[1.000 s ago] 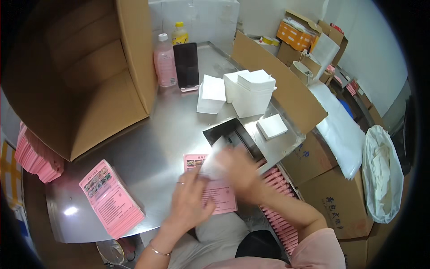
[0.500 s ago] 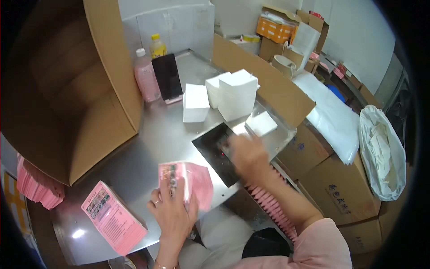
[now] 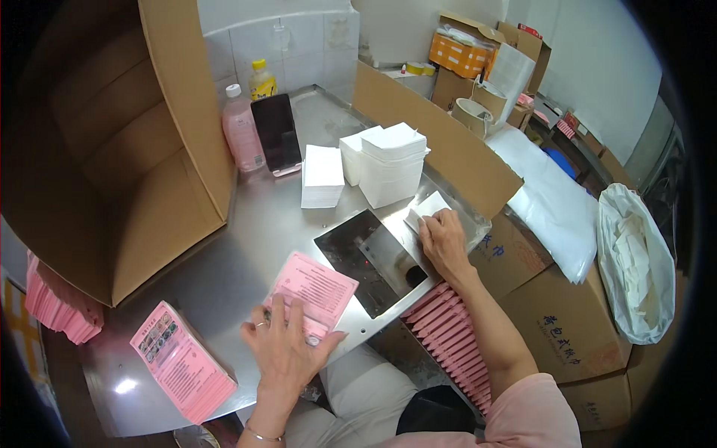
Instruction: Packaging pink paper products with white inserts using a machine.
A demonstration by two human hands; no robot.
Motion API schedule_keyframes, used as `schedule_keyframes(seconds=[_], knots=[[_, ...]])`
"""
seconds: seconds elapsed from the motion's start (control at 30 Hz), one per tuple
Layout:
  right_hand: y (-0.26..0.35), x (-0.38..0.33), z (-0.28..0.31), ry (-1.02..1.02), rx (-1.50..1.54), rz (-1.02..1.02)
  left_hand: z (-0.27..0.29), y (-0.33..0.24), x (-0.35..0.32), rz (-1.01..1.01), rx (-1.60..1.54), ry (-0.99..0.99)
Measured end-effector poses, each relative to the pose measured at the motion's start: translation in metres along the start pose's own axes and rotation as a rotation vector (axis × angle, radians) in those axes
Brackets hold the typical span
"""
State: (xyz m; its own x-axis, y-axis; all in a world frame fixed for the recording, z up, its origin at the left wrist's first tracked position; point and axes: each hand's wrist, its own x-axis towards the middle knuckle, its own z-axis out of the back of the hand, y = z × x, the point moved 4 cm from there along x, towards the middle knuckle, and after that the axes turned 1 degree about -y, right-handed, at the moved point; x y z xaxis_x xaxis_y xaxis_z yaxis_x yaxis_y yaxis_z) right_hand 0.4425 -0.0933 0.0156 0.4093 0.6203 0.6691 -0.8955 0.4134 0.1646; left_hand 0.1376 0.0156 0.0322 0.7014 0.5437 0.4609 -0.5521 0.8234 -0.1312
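Note:
My left hand (image 3: 287, 343) grips a pink printed packet (image 3: 317, 287) over the near part of the metal table (image 3: 254, 254). Its fingers lie on the packet, with the thumb at the right edge. Over by the table's right edge, the fingers of my right hand (image 3: 446, 239) are closed on a small stack of white folded tissues (image 3: 429, 208). Between the hands, a dark glossy panel (image 3: 358, 257) with a small red light is set in the tabletop. A stack of pink printed packets (image 3: 179, 358) lies left of my left hand.
Taller white tissue stacks (image 3: 394, 168) stand behind the panel. A phone (image 3: 276, 134) leans by a pink bottle (image 3: 243, 131). An open cardboard box (image 3: 172, 201) is at left. A row of pink packets (image 3: 452, 336) sits below the table's right edge, beside cartons (image 3: 560, 321).
My right hand has moved right and back, from over the dark panel to the white tissues. The pink packet under my left hand has turned and now shows its printed face.

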Motion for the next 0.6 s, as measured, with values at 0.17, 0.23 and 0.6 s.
schedule_keyframes(seconds=[0.17,0.23,0.6], knots=[[-0.013,0.001,0.006,-0.073,0.044,0.023,-0.011,0.004,-0.005,0.05,-0.115,0.06],[-0.008,0.0,0.013,-0.143,0.043,0.038,-0.012,0.004,-0.009,0.065,-0.155,0.081],[0.191,-0.045,-0.011,0.425,0.191,0.578,0.013,-0.018,-0.01,-0.014,-0.427,0.095]])
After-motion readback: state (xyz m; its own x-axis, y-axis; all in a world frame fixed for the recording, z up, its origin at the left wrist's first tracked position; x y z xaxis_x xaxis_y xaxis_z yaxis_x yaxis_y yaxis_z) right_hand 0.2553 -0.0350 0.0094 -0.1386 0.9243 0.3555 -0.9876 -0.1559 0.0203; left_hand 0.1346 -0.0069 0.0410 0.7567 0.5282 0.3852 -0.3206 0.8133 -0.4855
